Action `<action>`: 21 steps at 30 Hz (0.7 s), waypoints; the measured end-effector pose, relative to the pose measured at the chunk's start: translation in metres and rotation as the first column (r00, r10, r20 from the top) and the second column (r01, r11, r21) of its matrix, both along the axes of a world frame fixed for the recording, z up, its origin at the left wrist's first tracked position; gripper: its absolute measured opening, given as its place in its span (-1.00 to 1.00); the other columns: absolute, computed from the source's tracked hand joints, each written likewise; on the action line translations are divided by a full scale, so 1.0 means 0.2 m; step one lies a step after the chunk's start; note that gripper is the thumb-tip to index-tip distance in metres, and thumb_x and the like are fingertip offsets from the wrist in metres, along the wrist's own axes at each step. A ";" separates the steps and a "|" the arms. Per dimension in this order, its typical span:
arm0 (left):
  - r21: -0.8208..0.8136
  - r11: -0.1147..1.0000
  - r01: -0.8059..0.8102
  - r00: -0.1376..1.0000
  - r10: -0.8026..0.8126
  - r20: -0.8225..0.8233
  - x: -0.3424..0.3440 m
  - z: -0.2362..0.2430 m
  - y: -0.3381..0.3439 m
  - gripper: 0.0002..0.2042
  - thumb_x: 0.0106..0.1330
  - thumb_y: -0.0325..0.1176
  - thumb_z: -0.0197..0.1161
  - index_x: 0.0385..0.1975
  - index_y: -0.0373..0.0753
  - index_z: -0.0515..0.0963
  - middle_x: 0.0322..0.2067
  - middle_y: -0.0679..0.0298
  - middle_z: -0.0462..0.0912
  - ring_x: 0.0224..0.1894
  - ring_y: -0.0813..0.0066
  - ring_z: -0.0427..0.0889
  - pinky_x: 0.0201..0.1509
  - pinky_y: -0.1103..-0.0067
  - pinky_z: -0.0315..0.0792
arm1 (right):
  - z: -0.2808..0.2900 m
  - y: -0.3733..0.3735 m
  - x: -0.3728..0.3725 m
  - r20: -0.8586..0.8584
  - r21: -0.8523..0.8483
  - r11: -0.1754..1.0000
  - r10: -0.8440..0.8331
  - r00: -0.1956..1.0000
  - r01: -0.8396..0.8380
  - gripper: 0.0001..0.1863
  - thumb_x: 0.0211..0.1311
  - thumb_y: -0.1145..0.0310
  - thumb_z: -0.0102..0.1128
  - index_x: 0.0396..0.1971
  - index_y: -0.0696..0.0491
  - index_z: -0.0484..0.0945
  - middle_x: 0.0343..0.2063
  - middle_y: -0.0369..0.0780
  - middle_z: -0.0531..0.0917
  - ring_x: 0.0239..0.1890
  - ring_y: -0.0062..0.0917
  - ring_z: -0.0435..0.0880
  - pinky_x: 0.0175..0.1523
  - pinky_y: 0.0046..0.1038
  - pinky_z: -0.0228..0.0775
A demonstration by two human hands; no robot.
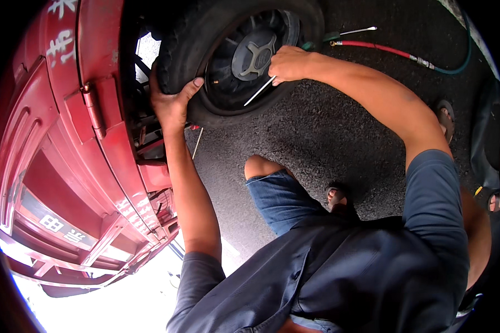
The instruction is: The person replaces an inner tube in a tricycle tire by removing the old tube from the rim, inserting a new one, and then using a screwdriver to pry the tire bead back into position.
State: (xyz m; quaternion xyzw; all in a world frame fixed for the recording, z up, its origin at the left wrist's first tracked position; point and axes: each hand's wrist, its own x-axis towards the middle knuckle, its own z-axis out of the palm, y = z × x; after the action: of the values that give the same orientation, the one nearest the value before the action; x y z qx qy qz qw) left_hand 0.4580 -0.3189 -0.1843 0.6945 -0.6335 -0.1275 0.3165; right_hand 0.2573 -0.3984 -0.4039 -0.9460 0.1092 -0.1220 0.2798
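A black tyre [180, 69] on a dark wheel rim with a grey hub cap [254, 57] is at the top, beside the red vehicle. My left hand [171, 105] grips the tyre's near left edge, thumb on the sidewall and fingers round the tread, partly hidden. In my right hand [290, 65], closed over the right side of the wheel, is a screwdriver [259, 91]. Its pale shaft slants down left, the tip close to the lower rim edge; my fist covers most of its handle. A small brownish valve stem [215, 82] shows on the rim.
Another screwdriver [358, 30] lies right of the wheel. Near it is a red air hose [375, 46] joined to a green one. The red metal vehicle side [89, 144] rises at left. Sandalled feet [336, 197] stand on dark asphalt; a person's foot [495, 202] is at far right.
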 end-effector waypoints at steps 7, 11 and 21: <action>0.015 1.000 0.010 1.000 -0.010 0.003 0.01 0.00 0.00 -0.11 -0.20 -0.31 0.66 0.22 -0.42 0.36 0.03 0.06 0.59 0.07 0.29 0.55 0.23 0.47 0.37 | 0.05 0.18 -0.04 -0.063 0.122 0.985 -0.119 0.991 0.126 -0.66 0.21 0.10 0.25 -0.49 0.11 0.69 -0.53 -0.11 0.68 -0.35 -0.19 0.71 -0.23 -0.16 0.53; 0.003 1.000 0.021 1.000 -0.021 0.012 0.04 0.00 0.00 -0.10 -0.21 -0.30 0.67 0.22 -0.43 0.36 0.02 0.05 0.59 0.06 0.28 0.56 0.22 0.46 0.38 | 0.08 0.60 -0.14 -0.134 0.988 0.097 0.197 0.971 0.117 -0.56 0.44 0.12 0.03 -0.26 0.27 0.62 -0.50 -0.08 0.69 -0.45 -0.38 0.75 -0.36 -0.30 0.60; -0.012 0.999 0.043 0.999 -0.043 -0.017 0.03 -0.01 0.00 -0.14 -0.19 -0.34 0.65 0.19 -0.42 0.37 -0.01 0.07 0.61 0.03 0.31 0.58 0.19 0.47 0.41 | 0.01 0.71 -0.17 -0.276 0.685 0.680 -0.092 0.957 0.263 -0.55 0.46 -0.08 -0.11 -0.09 0.00 0.52 -0.38 -0.09 0.66 -0.25 -0.15 0.68 -0.11 -0.08 0.47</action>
State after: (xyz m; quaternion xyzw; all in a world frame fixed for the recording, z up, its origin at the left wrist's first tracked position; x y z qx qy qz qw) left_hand 0.4637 -0.3185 -0.1872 0.6776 -0.6463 -0.1366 0.3234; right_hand 0.2227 -0.2566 -0.4028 -0.7550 0.2695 0.0081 0.5977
